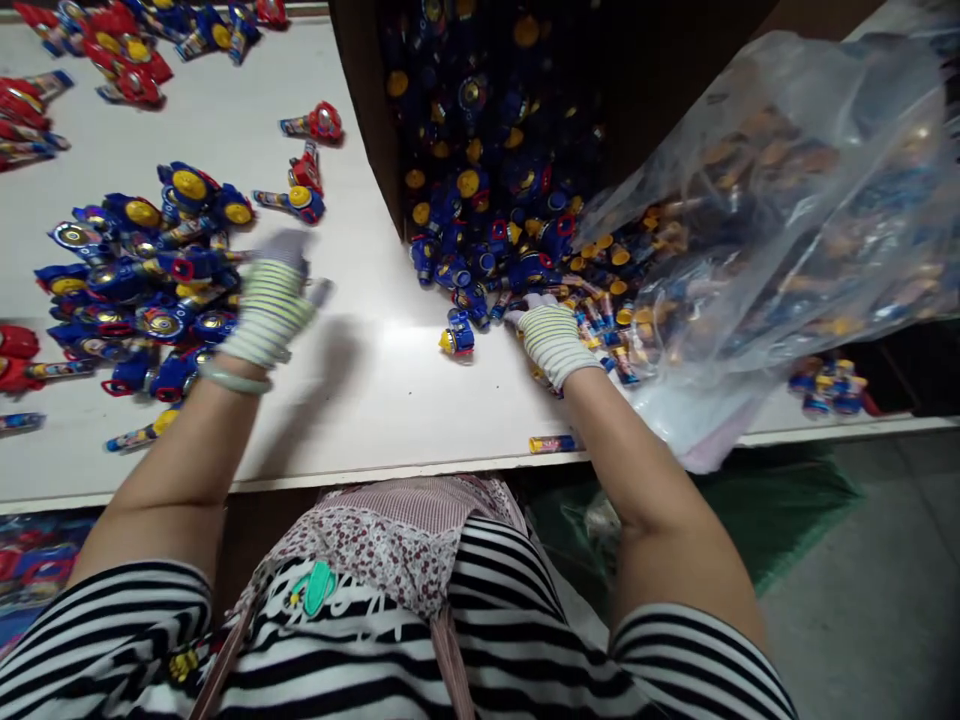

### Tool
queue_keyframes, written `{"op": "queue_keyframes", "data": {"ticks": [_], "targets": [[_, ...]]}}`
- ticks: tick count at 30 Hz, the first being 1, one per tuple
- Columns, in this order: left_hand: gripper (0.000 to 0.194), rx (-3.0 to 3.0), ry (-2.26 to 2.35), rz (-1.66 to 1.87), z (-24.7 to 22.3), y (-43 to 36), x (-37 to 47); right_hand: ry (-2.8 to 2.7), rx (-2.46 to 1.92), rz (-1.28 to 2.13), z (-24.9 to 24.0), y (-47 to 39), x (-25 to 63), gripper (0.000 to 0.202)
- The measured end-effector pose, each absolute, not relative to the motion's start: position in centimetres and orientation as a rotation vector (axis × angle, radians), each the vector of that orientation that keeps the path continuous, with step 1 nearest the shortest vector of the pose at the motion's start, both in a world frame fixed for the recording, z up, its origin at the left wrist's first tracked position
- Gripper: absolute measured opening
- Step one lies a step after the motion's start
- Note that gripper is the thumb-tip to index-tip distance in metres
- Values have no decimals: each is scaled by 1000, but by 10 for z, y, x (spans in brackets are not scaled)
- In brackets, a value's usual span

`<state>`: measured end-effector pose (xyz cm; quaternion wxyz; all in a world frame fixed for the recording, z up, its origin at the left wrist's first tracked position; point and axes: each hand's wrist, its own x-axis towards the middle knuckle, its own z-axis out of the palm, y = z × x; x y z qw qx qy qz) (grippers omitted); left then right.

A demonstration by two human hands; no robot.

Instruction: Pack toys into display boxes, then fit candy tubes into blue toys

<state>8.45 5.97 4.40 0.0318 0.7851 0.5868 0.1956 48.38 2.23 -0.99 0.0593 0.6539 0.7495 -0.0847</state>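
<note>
My left hand (271, 305), in a striped glove and blurred by motion, hovers beside a heap of blue toys (124, 275) with yellow round parts. Its thumb stands apart from the fingers, and I see nothing held. My right hand (553, 335), gloved alike, reaches into a pile of small printed tubes (600, 320) with yellow caps. Its fingers curl around what looks like a tube, partly hidden by the glove. Just left of it lies a single blue toy (457, 335). More blue toys (480, 230) spill from the carton behind.
An open cardboard box (367, 120) lies on the white table (390, 400). Clear plastic bags (787, 200) of tubes cover the right side. Red toys (131, 75) lie at far left. A loose tube (551, 443) rests by the front edge.
</note>
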Motion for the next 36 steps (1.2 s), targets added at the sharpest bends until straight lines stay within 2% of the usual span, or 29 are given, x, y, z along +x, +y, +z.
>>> {"op": "queue_keyframes", "data": {"ticks": [2, 3, 5, 7, 10, 14, 18, 23, 26, 28, 32, 33, 34, 36], "targets": [[55, 2747, 984, 308, 22, 46, 162, 2235, 1901, -170, -10, 28, 477, 37], [50, 2804, 753, 218, 11, 39, 196, 2245, 1863, -149, -8, 27, 475, 36], [41, 2820, 635, 157, -6, 32, 242, 2331, 1805, -144, -6, 18, 474, 33], [35, 2743, 662, 194, -16, 31, 256, 2464, 1800, -210, -6, 1, 475, 32], [25, 2330, 831, 516, -21, 31, 233, 2586, 1986, -554, -14, -31, 472, 38], [41, 1580, 1017, 883, -11, 16, 198, 2631, 2232, -1009, -27, -60, 442, 47], [43, 1088, 896, 896, 0, -2, 192, 2612, 2167, -988, -13, -62, 406, 47], [44, 1242, 1023, 872, 6, -3, 195, 2425, 2033, -731, 14, -63, 387, 47], [38, 1298, 1011, 827, 11, -2, 195, 2367, 2054, -788, 11, -69, 385, 45], [36, 1379, 991, 788, 15, -4, 195, 2407, 2092, -1057, 1, -74, 384, 43], [47, 1404, 906, 794, 15, -8, 191, 2243, 1892, -2206, -16, -81, 383, 59], [49, 1398, 904, 808, 13, -9, 190, 2137, 1823, -2396, -17, -81, 383, 63], [51, 1409, 923, 819, 10, -10, 190, 2073, 1804, -2461, -16, -80, 383, 63], [48, 1457, 1009, 826, 5, -12, 190, 2102, 1987, -2232, -13, -77, 382, 53]]}}
